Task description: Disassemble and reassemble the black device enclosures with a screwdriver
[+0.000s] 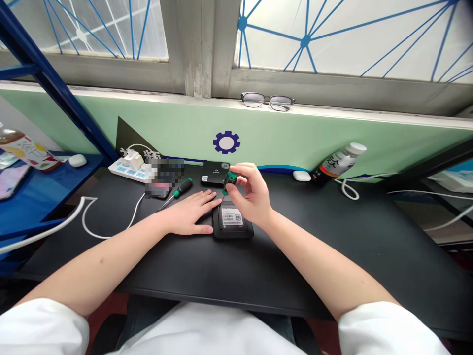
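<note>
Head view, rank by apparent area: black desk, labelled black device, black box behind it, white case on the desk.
1. Black desk
2. Labelled black device, partly covered
3. Black box
4. White case
The device sits nearer the camera than the box; true sizes unsure.

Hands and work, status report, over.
Right hand holding green-handled screwdriver, shaft toward upper left of black device. Left hand flat on desk, thumb at device's left edge. White label facing up. Right hand hides device's upper right.
</note>
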`<state>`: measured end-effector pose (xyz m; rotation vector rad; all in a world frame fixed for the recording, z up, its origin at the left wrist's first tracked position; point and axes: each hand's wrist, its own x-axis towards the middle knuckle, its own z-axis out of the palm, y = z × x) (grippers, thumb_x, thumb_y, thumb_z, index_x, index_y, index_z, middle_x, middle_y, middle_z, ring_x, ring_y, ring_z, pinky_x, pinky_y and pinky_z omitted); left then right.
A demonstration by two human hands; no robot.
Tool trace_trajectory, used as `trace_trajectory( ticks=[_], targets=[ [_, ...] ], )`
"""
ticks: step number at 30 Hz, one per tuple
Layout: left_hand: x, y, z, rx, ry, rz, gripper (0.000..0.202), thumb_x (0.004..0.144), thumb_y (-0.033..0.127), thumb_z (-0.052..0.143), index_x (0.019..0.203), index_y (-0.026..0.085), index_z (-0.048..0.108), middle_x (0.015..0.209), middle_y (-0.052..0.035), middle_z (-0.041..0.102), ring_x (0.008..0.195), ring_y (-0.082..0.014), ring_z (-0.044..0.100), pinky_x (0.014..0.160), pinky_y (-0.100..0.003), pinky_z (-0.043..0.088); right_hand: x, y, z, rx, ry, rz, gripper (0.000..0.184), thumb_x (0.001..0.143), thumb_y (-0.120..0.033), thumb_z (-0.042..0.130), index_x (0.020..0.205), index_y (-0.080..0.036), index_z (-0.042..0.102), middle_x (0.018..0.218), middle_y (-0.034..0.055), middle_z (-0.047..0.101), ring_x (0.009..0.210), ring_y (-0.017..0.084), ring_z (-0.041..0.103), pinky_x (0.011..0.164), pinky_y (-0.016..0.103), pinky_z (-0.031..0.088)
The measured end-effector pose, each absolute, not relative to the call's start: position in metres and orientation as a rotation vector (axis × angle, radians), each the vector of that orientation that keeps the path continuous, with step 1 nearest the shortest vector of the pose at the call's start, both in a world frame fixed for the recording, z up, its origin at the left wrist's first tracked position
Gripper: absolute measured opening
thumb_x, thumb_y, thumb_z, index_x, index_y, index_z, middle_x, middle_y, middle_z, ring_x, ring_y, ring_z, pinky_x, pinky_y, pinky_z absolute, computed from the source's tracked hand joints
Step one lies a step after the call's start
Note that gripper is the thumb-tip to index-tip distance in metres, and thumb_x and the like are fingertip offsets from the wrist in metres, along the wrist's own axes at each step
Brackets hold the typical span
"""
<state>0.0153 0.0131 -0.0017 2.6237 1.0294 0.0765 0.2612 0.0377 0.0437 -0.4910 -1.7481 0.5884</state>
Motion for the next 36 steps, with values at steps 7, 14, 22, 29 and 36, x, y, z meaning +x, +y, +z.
trace_trajectory(
  ticks=[7, 14, 22, 29, 36],
  targets=[
    [0.0164, 0.0128, 0.0004, 2.608, 1.022, 0.071, 0.094, 0.102, 0.070, 0.058, 0.174, 0.020, 0.024, 0.181, -0.0170, 0.014, 0.168, -0.0399, 0.014, 0.136, -0.057, 0.017, 0.2615, 0.0374, 0.0419, -0.457, -1.805, 0.559, 0.035, 0.099, -0.019, 0.059, 0.132, -0.030, 0.063, 0.121, 0.0101, 0.064, 0.106, 0.022, 0.068, 0.075, 0.037, 0.066],
    [0.0162, 0.0126, 0.0013, 2.623, 1.001, 0.097, 0.093, 0.103, 0.068, 0.058, 0.175, 0.022, 0.022, 0.181, -0.0161, 0.014, 0.168, -0.0402, 0.015, 0.135, -0.059, 0.019, 0.2634, 0.0396, 0.0417, -0.483, -1.851, 0.496, 0.031, 0.104, -0.026, 0.056, 0.133, -0.030, 0.063, 0.129, 0.0121, 0.066, 0.117, 0.026, 0.070, 0.083, 0.043, 0.067],
    [0.0163, 0.0125, 0.0008, 2.613, 1.018, 0.078, 0.093, 0.102, 0.069, 0.057, 0.174, 0.021, 0.024, 0.181, -0.0161, 0.015, 0.169, -0.0389, 0.013, 0.136, -0.057, 0.017, 0.2610, 0.0420, 0.0364, -0.511, -1.811, 0.522, 0.039, 0.097, -0.026, 0.070, 0.133, -0.033, 0.059, 0.117, 0.0064, 0.061, 0.090, 0.018, 0.065, 0.073, 0.036, 0.063],
    [0.0169, 0.0125, 0.0012, 2.612, 1.019, 0.086, 0.093, 0.102, 0.071, 0.056, 0.174, 0.020, 0.025, 0.181, -0.0170, 0.017, 0.168, -0.0395, 0.016, 0.135, -0.056, 0.018, 0.2622, 0.0405, 0.0396, -0.484, -1.862, 0.537, 0.035, 0.101, -0.025, 0.061, 0.135, -0.031, 0.060, 0.128, 0.0109, 0.062, 0.116, 0.025, 0.067, 0.083, 0.042, 0.065],
    [0.0162, 0.0123, 0.0010, 2.615, 1.024, 0.053, 0.093, 0.103, 0.072, 0.054, 0.174, 0.019, 0.025, 0.182, -0.0163, 0.015, 0.169, -0.0392, 0.013, 0.136, -0.055, 0.015, 0.2617, 0.0446, 0.0380, -0.520, -1.845, 0.533, 0.036, 0.097, -0.026, 0.071, 0.131, -0.033, 0.062, 0.116, 0.0059, 0.059, 0.088, 0.017, 0.063, 0.073, 0.037, 0.065]
  ],
)
